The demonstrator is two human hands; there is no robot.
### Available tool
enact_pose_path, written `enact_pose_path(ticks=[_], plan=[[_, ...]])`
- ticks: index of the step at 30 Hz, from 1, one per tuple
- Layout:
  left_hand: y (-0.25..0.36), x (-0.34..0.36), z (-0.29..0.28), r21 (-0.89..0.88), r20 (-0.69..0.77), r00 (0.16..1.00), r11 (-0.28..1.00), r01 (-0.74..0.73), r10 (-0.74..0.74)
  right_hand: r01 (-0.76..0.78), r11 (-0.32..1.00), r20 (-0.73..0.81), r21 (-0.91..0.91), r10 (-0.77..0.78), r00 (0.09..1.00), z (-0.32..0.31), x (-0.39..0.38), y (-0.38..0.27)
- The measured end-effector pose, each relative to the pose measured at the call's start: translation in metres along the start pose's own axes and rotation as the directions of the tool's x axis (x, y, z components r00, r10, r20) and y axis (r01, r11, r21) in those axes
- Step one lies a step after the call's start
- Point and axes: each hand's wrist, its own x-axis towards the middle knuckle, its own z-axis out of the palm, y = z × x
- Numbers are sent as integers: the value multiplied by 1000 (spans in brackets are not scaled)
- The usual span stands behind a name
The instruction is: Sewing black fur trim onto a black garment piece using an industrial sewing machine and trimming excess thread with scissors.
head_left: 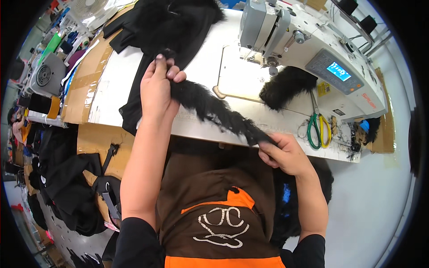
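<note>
A strip of black fur trim (212, 111) is stretched between my two hands, slanting down to the right over the table's front edge. My left hand (160, 80) pinches its upper end, close to a black garment (165, 31) spread on the white table. The lower end is gripped by my right hand (286, 154), fingers closed around it. Whether the strip joins the garment behind my left hand is hidden. Beyond the strip stands a white sewing machine (308, 49), its needle area (257, 58) away from both hands.
Another black fur piece (288, 87) lies under the machine arm. Green-handled scissors (315, 129) and a yellow-handled pair (328, 131) rest at the table's right, beside lint. Cardboard (82, 89) edges the table's left; black cloth (71, 187) is heaped below it.
</note>
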Motion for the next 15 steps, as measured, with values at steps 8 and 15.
enact_pose_path(ticks=[8,15], plan=[[-29,0,-14,-2,-6,998,998,58,-58,-30,1000,21,-6,30,999,-34,-26,0],[-54,1,-24,202,-14,999,978,52,-50,95,995,-169,-18,-97,981,-55,-53,-1]])
